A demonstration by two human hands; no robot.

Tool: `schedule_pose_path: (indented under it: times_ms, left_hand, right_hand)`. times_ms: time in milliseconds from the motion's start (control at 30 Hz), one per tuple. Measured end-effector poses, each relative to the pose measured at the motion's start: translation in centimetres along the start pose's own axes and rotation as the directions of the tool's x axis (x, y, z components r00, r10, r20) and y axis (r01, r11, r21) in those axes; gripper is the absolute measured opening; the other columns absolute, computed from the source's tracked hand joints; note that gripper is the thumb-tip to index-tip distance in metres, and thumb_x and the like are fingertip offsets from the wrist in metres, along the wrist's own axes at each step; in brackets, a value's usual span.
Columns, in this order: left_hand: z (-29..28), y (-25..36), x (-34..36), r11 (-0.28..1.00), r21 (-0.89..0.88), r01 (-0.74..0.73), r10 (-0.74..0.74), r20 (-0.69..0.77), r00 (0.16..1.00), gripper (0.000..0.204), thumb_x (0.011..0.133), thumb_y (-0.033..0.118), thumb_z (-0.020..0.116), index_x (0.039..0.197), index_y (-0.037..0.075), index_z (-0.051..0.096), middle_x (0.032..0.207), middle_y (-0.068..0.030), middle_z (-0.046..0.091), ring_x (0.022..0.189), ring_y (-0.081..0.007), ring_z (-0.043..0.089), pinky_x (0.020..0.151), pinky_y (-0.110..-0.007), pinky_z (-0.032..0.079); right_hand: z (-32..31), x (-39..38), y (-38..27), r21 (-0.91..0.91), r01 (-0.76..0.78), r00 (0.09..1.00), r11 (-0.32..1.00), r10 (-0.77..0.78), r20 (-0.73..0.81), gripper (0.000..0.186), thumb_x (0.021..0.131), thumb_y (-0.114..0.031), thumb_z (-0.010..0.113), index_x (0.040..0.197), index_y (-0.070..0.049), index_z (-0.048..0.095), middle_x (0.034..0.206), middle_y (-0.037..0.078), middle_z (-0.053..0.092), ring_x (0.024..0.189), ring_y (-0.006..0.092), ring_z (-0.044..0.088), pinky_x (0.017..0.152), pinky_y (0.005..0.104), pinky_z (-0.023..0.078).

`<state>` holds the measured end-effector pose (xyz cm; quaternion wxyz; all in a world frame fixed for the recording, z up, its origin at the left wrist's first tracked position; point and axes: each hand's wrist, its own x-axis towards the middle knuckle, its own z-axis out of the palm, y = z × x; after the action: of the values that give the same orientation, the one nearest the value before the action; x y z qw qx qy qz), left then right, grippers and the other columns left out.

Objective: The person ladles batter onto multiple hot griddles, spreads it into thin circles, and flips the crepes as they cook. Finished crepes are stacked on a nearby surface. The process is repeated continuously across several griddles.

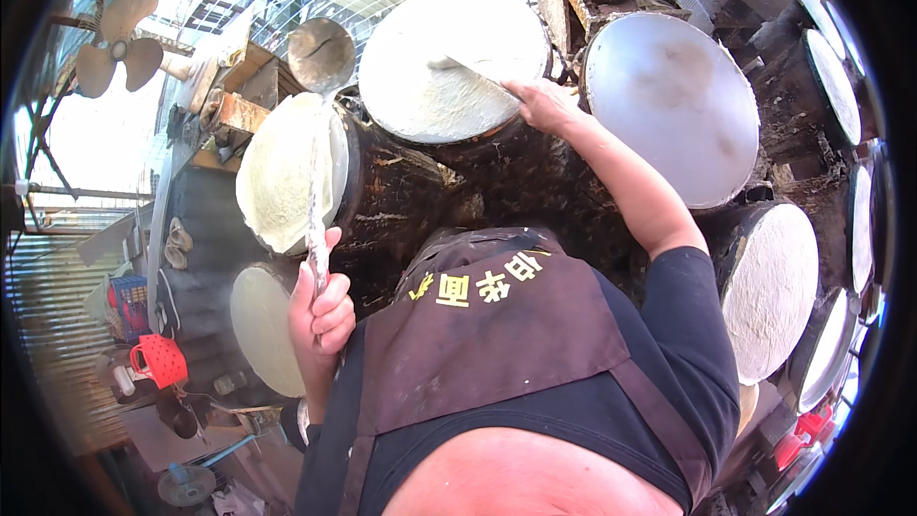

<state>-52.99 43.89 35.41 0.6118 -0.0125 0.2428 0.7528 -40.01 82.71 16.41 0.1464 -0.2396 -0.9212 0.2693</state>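
My left hand point(330, 311) is closed around the long batter-streaked handle of a ladle point(322, 53), held upright with its round metal bowl at the top. At the far middle, my right hand point(546, 107) is over the right edge of a round griddle point(420, 33) coated in white batter. Its fingers grip a thin, pale, flat tool like a spreader point(475, 74), which slants left across the batter; its exact shape is hard to make out. Behind the ladle handle, a pale batter sheet point(277, 172) covers another round griddle and hangs over its rim.
To the right stand a smooth grey griddle point(669, 110) and a griddle with a rough white coating point(772, 294). A pale griddle point(266, 330) sits at lower left. More griddles line the far right. A fan point(118, 48) hangs upper left; a red basket point(160, 361) is below.
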Motion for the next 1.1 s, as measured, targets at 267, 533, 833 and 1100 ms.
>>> schedule_pose_path:
  times_ms: [267,533,833,1100]
  left_hand:
    - [-3.6,2.3,6.2,0.97,0.201,0.137,-0.119,-0.095,0.988,0.046,0.103,0.028,0.035,0.145,0.011,0.026,0.064,-0.0001,0.034,0.044,-0.0058,0.032,0.031,-0.018,0.029]
    - [-3.5,3.0,15.7,0.452,0.859,0.239,0.191,-0.355,0.915,0.033,0.099,0.023,0.047,0.13,0.012,0.043,0.062,0.0031,0.04,0.043,-0.0036,0.034,0.032,-0.019,0.027]
    - [-2.3,-0.5,16.4,0.515,0.804,0.297,0.035,-0.365,0.93,0.009,0.095,0.017,0.048,0.101,0.013,0.043,0.071,-0.0015,0.045,0.053,-0.0114,0.044,0.04,-0.028,0.039]
    - [-4.9,1.1,13.0,0.812,-0.31,0.494,-0.462,0.176,0.869,0.024,0.101,0.017,0.035,0.103,-0.004,0.045,0.065,-0.0039,0.041,0.045,-0.0119,0.039,0.033,-0.024,0.029]
  right_hand:
    - [0.8,-11.2,0.6,0.387,-0.32,0.885,0.865,0.419,-0.205,0.05,0.081,-0.006,0.056,0.131,-0.008,0.051,0.103,0.025,0.064,0.094,0.0377,0.064,0.083,0.038,0.05]
    - [5.4,-10.5,-9.8,0.611,-0.432,0.874,0.664,0.474,0.102,0.053,0.085,-0.008,0.055,0.137,-0.012,0.045,0.091,0.017,0.063,0.071,0.0257,0.061,0.063,0.0341,0.05]
    - [11.3,-11.7,-13.0,0.843,-0.403,0.83,0.356,0.531,0.173,0.057,0.091,-0.007,0.053,0.144,-0.018,0.036,0.065,0.003,0.055,0.045,0.0072,0.047,0.039,0.0265,0.044]
    - [10.1,-13.5,-14.3,0.531,-0.072,0.963,0.844,0.198,-0.184,0.047,0.086,-0.003,0.056,0.133,-0.006,0.049,0.126,0.021,0.057,0.117,0.0287,0.056,0.095,0.0354,0.045]
